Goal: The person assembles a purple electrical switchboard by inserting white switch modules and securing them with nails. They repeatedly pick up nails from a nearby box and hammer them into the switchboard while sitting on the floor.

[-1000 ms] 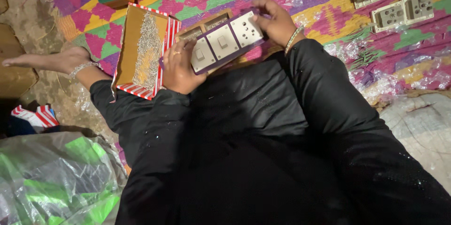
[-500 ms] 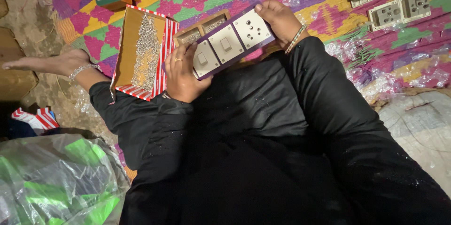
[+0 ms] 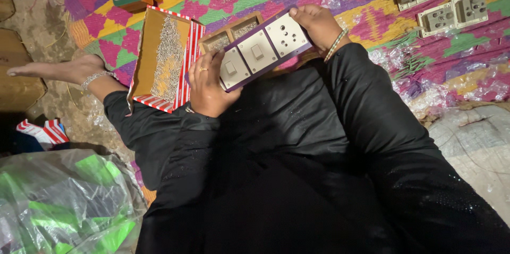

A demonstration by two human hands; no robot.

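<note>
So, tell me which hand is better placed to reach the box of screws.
Left, probably. The left hand holds the switch plate right beside the box; the right hand grips its far end, farther off.

A long purple-framed plastic switch plate [image 3: 258,51] with two white rocker switches and one socket lies tilted, face up, held at both ends.

smooth plastic switch panel [image 3: 258,51], woven cloth mat [image 3: 372,26], metal screws [image 3: 167,57]
</note>
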